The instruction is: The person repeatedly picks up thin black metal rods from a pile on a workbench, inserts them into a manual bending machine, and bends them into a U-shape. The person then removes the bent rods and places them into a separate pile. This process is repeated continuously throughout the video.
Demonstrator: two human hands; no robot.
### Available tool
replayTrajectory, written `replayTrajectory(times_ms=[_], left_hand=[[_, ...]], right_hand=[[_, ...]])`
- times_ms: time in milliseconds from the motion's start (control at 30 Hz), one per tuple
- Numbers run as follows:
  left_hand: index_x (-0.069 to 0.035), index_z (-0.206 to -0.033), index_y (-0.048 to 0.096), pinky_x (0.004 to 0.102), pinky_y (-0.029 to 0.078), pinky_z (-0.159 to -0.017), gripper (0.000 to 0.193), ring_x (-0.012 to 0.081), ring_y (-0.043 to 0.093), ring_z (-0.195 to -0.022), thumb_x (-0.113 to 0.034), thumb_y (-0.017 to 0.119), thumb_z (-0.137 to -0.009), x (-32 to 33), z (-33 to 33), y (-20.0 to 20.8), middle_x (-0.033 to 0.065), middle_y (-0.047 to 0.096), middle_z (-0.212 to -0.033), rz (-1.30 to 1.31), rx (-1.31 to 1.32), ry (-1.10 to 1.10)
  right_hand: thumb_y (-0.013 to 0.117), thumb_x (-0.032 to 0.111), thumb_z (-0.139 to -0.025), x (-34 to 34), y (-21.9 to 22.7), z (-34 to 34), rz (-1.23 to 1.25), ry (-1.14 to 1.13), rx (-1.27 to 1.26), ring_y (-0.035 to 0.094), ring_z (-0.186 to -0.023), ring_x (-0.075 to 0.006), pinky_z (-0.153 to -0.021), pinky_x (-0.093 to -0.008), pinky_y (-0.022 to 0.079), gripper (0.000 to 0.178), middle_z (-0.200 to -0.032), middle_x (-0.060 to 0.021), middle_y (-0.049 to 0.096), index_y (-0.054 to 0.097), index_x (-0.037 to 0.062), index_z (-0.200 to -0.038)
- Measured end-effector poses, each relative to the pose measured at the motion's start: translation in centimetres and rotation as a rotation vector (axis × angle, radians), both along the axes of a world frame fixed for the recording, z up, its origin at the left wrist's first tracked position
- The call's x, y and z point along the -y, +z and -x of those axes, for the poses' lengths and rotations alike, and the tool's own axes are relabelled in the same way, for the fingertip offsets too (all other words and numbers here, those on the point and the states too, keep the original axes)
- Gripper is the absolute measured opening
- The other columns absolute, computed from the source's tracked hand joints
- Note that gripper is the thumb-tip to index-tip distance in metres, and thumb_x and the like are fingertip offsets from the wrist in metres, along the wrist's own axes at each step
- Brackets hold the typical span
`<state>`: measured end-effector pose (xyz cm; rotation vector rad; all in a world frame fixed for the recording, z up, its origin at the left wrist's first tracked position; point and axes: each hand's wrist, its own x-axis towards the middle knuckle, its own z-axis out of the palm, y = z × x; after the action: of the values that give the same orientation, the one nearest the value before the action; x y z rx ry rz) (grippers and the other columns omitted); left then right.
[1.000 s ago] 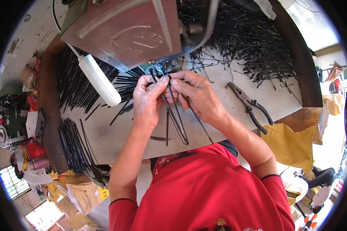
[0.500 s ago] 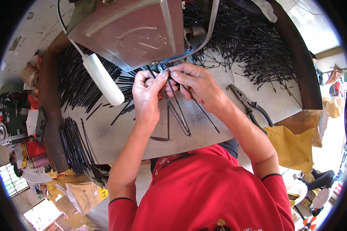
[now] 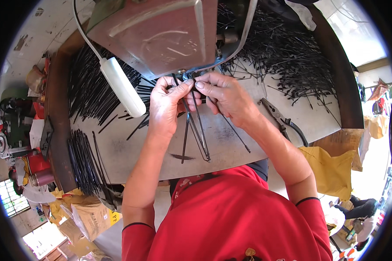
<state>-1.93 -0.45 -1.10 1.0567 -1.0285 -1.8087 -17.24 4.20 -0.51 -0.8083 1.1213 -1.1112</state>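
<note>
Right below the machine head (image 3: 161,39), my two hands meet at its lower tip. My left hand (image 3: 167,102) is closed around a few thin black rods (image 3: 198,132), which hang down toward the near table edge and fan apart at their lower ends. Thumb and fingers of my right hand (image 3: 228,98) pinch the upper end of another thin black rod (image 3: 235,129), slanting down to the right. The fingertips nearly touch each other. The exact contact between rod ends and machine tip is hidden by my fingers.
Pliers with dark handles (image 3: 279,115) lie right of my right hand. A tangled heap of black rods (image 3: 287,65) fills the far right, aligned rods (image 3: 100,95) the left, and a bundle (image 3: 82,165) the near left. A white lamp (image 3: 123,89) hangs left of the machine.
The whole view has shifted slightly. Lower ends of the rods in my left hand have swung a little to the left. Both hands keep their grip under the machine.
</note>
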Motion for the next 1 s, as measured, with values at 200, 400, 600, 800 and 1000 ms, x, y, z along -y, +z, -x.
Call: replayTrajectory(times_ms=[200, 400, 600, 800, 1000], left_hand=[[-0.004, -0.085, 0.045, 0.0235, 0.046, -0.047, 0.022, 0.0144, 0.057, -0.054, -0.011, 0.066, -0.086, -0.5, 0.2, -0.3, 0.0096, 0.06, -0.068, 0.064, -0.043, 0.032], [-0.004, -0.087, 0.047, 0.0249, 0.044, -0.047, 0.022, 0.0155, 0.059, -0.054, -0.011, 0.067, -0.084, -1.6, -0.1, 1.4, 0.0098, 0.062, -0.069, 0.067, 0.059, 0.054], [-0.006, -0.09, 0.049, 0.0228, 0.042, -0.045, 0.021, 0.015, 0.059, -0.05, -0.012, 0.067, -0.083, -3.2, -2.0, 2.4, 0.0099, 0.063, -0.067, 0.054, 0.236, 0.072], [-0.006, -0.093, 0.049, 0.0222, 0.042, -0.045, 0.024, 0.0146, 0.059, -0.049, -0.014, 0.068, -0.081, -4.5, -4.1, 3.9, 0.0094, 0.063, -0.067, 0.058, 0.329, 0.092], [-0.003, -0.107, 0.054, 0.0209, 0.042, -0.055, 0.029, 0.0106, 0.058, -0.06, -0.008, 0.066, -0.081, -3.0, -17.9, 5.6, 0.0053, 0.062, -0.071, 0.273, 0.939, 0.127]], right_hand=[[0.053, 0.013, -0.091, -0.7, -0.1, -1.7, 0.048, -0.128, 0.099, 0.047, -0.044, -0.0059, -0.034, -0.0202, 0.028, 0.015, -0.065, -0.0024, 0.057, 0.06, 0.0004, -0.09], [0.053, 0.013, -0.091, -1.5, 0.5, -1.0, 0.038, -0.061, 0.018, 0.047, -0.044, -0.0077, -0.037, -0.0227, 0.032, 0.014, -0.067, -0.0028, 0.059, 0.061, 0.0012, -0.091], [0.054, 0.011, -0.091, -2.9, -0.1, -1.7, 0.131, -0.007, -0.102, 0.048, -0.045, -0.0078, -0.044, -0.0253, 0.038, 0.014, -0.064, -0.0032, 0.059, 0.061, -0.0001, -0.096], [0.055, 0.017, -0.092, -4.0, 1.3, -2.8, 0.07, 0.051, -0.244, 0.052, -0.047, -0.0082, -0.046, -0.026, 0.043, 0.017, -0.063, -0.0033, 0.06, 0.063, 0.0034, -0.1], [0.062, 0.019, -0.085, -1.7, -2.4, 3.5, 0.414, -0.261, -1.221, 0.063, -0.065, -0.0335, -0.058, -0.0407, 0.049, 0.016, -0.075, -0.0157, 0.064, 0.059, 0.003, -0.085]])
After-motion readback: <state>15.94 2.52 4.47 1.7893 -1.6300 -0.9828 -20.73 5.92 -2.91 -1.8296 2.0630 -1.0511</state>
